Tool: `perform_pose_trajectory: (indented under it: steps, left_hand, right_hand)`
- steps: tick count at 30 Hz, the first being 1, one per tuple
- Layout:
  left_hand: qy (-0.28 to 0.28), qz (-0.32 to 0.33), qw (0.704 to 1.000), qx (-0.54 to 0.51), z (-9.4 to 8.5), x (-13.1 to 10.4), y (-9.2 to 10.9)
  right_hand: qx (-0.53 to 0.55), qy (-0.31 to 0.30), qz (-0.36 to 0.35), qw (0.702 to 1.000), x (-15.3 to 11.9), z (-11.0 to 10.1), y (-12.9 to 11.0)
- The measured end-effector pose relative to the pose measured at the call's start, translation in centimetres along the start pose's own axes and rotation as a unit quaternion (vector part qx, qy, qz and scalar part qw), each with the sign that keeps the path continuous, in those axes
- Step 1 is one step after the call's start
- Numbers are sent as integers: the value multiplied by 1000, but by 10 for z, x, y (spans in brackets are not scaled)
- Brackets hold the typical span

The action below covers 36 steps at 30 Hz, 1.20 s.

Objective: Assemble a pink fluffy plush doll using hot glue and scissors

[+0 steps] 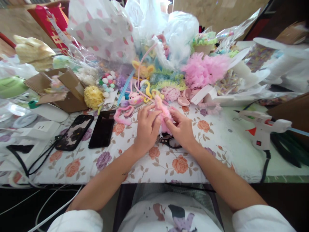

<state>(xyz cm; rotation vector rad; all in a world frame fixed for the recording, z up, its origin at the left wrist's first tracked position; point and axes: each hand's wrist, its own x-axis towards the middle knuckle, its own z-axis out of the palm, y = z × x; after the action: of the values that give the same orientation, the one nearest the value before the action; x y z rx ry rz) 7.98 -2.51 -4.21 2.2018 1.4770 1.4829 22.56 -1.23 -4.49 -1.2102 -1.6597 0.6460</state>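
Both hands meet over the middle of the flowered tablecloth (135,164), around a fuzzy pink piece (163,111). My left hand (147,125) pinches it from the left side, its fingers bent across the fuzz. On the right side, my right hand (181,127) has its thumb and fingers closed on the same piece. The upper end of the pink piece sticks up between the hands, and its lower part is partly hidden by the fingers. Just below the hands lies a dark-rimmed object (172,142) with a small metal piece beside it.
Two phones (74,132) (101,129) lie left. A white glue gun (262,125) stands at the right. Behind the hands are a yellow pompom (93,97), pink tulle (205,69), fuzzy stems (124,116) and plastic bags (101,30). An open cardboard box (70,93) sits back left.
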Motion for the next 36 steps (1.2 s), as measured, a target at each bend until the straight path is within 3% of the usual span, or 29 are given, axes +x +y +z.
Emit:
perform_pose_trajectory:
  steps: [13,23,27,36]
  left_hand:
    - [78,-23,997,-17,6,5,1]
    - [36,19,998,-43,1,4,-6]
    - [49,36,997,-47,0,3,-7]
    - [21,69,996,-47,-3,5,-11]
  right_hand:
    - [-33,11,-2,999,-6,3,-4]
    - [1,15,4,1000,-6,2,-8]
    - [-5,4,14,1000,-5,1,-8]
    - [12,-7,22,1000,-3,1,-6]
